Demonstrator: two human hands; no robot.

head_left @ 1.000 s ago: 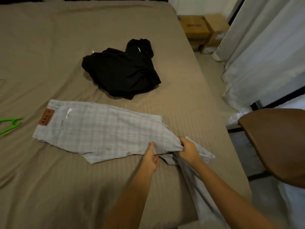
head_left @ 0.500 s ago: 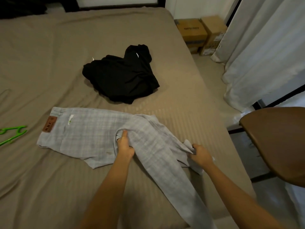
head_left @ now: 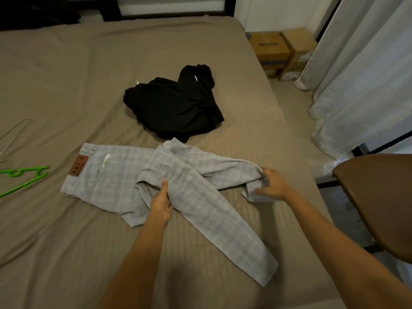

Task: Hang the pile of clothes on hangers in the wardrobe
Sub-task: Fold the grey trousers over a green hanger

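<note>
Far left edge, 9 o'clock: thin wire hanger (head_left: 13, 134) flat on the bed (head_left: 66, 74), partly cut off by the frame. Just below it, a green plastic hanger (head_left: 24, 178), also flat and also cut off at the edge.

Centre, slightly left: light grey checked trousers (head_left: 116, 175) spread on the tan bed sheet. Waistband points toward 9 o'clock, with a brown leather patch (head_left: 78, 165) at the band and a small white-green tag just right of it. One leg runs toward 3 o'clock; the other lies crossed over it and slants down toward 5 o'clock, hem near the bed's lower edge. Fabric wrinkled, fold ridge near the middle.

Left hand (head_left: 161, 201), at about 6 o'clock from the trousers' centre, pinches a fold of the cloth where the legs cross, thumb on top.

At 12 o'clock from the trousers: crumpled black garment (head_left: 174, 105) in a heap, close to the grey leg's upper fold; touching or not, cannot tell.

Right hand (head_left: 270, 185), at 3 o'clock, clenched around the bunched hem of the rightward leg.

Upper right, 1 o'clock: two cardboard boxes (head_left: 281, 52) on the floor beside white curtains (head_left: 361, 74). Right edge, 4 o'clock: brown chair seat (head_left: 379, 197).
</note>
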